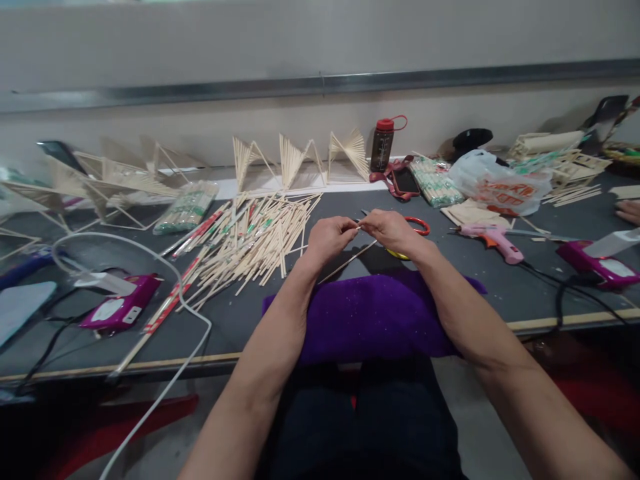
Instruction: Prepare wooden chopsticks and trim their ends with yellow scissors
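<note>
My left hand (pixel 330 237) and my right hand (pixel 393 230) meet over the table, thumbs and fingers pinched. Between their fingertips a small pale piece (pixel 358 228) shows; most of it is hidden by the fingers. Just below the hands, a thin wooden stick (pixel 347 262) lies slanted on the table. Behind my right hand are scissors with a red handle (pixel 425 227), and a yellow handle (pixel 399 255) shows beneath it. A purple cloth (pixel 375 313) lies under my forearms at the table's edge. Left of my hands spreads a heap of wooden sticks (pixel 270 240).
Twisted stick structures (pixel 295 160) stand along the wall, near a dark bottle (pixel 383 147). On the right lie a pink glue gun (pixel 493 241), a plastic bag (pixel 500 180) and another person's hand (pixel 629 211). A white cable (pixel 200 315) loops from a purple power box (pixel 123 307).
</note>
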